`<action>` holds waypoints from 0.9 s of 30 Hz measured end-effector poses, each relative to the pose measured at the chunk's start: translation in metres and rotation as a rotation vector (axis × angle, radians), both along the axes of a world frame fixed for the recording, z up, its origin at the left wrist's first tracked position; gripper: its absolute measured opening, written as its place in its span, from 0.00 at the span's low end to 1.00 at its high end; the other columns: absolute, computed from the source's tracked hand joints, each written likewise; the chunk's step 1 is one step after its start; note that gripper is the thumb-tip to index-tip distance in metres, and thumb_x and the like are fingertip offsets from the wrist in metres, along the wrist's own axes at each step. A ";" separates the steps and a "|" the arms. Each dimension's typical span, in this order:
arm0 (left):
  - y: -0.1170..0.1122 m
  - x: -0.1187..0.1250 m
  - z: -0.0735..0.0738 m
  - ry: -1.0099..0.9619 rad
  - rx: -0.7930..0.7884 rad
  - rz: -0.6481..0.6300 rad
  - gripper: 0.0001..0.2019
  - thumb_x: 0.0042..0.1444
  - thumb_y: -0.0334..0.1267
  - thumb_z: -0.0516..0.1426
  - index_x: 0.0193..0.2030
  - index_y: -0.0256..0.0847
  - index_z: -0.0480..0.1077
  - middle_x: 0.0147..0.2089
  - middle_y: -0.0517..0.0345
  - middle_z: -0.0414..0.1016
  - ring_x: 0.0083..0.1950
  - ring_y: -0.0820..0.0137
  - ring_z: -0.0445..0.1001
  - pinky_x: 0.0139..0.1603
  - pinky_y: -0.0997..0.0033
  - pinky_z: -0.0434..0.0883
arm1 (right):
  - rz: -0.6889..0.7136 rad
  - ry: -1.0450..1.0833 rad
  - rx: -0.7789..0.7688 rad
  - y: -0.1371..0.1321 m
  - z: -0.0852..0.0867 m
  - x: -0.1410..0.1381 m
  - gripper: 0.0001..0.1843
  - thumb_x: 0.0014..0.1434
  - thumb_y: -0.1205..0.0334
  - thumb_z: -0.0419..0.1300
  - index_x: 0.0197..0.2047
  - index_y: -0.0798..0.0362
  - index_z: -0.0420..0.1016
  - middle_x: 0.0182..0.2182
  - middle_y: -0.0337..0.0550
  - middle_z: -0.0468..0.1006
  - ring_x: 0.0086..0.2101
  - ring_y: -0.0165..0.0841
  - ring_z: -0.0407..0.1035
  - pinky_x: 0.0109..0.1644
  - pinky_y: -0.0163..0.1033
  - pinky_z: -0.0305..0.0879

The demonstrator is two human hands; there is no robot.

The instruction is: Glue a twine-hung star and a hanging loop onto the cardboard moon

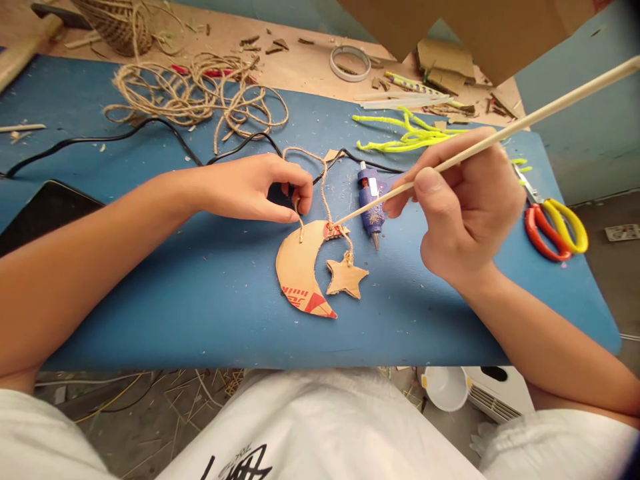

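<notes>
A cardboard crescent moon (299,261) with red print lies on the blue table. Twine (325,183) loops from its top, and a small cardboard star (347,277) hangs off its upper tip by a short cord. My left hand (273,190) is closed at the moon's top left, thumb and fingers pinching the twine there. In my right hand (463,200) is a long thin wooden stick (520,127), held like a pen. Its lower end touches the moon's upper tip by the twine. A purple glue gun (371,200) lies just left of my right fingers.
Loose twine (195,90) sprawls at the back left, near a black cable (125,137). Yellow pipe cleaners (410,133) and a tape roll (350,63) lie behind. Red and yellow scissors (555,227) rest at the right; a black flat object (45,213) is at left.
</notes>
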State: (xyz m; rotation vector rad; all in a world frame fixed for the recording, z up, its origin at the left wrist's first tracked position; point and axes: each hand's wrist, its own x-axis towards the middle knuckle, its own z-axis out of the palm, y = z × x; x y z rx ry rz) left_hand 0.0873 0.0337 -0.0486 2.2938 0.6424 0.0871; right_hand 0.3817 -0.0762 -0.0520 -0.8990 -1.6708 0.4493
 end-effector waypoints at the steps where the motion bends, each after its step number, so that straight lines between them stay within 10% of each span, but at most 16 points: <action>1: 0.000 0.000 0.000 0.002 -0.001 -0.001 0.08 0.65 0.45 0.66 0.46 0.45 0.83 0.48 0.53 0.89 0.50 0.61 0.82 0.55 0.63 0.75 | 0.009 0.010 0.020 0.001 -0.002 0.000 0.16 0.81 0.42 0.69 0.45 0.44 0.80 0.33 0.38 0.81 0.28 0.33 0.79 0.29 0.42 0.74; 27: 0.000 0.001 0.000 -0.005 -0.005 -0.034 0.08 0.67 0.44 0.64 0.44 0.45 0.82 0.48 0.53 0.87 0.50 0.62 0.81 0.56 0.63 0.73 | -0.031 0.065 0.057 0.001 -0.003 -0.003 0.13 0.78 0.44 0.71 0.45 0.41 0.83 0.36 0.40 0.83 0.29 0.37 0.79 0.29 0.47 0.74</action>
